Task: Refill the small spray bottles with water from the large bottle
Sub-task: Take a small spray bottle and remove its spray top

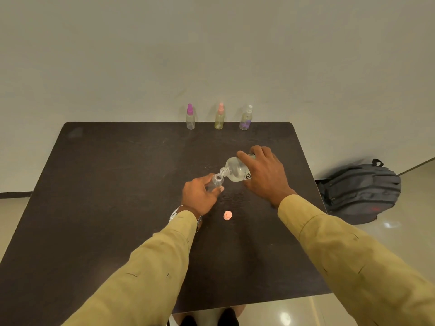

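Left hand: curled round small uncapped spray bottle, mid-table
Right hand: clamped on tilted large bottle, neck at the small mouth, perhaps touching
Pink cap: loose, near left wrist
Far edge: purple-topped bottle, pink-topped bottle, white-topped bottle in a row, well apart from hands
Dark table: bare stretch left of hands
Floor: grey backpack right of table

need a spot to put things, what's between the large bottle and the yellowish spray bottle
Only bare dark table, in the head view, between the large bottle and the yellowish spray bottle.
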